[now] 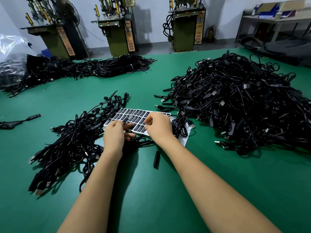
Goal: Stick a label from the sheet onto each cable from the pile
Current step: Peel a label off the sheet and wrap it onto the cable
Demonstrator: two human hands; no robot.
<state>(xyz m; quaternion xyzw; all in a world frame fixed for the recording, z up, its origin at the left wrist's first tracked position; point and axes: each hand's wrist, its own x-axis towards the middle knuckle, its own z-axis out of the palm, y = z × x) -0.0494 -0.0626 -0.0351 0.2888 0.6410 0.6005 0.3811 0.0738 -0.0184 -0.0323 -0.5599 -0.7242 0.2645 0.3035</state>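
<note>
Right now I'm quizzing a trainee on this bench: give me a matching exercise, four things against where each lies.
Things:
1. label sheet
2. big cable pile
3. tied cable bundle
4. clear plastic bag

Places:
A. far left edge
B. under both hands, centre
C. far centre, before the machines
D. right of the sheet

Pairs: 1-B, 2-D, 3-C, 4-A
</note>
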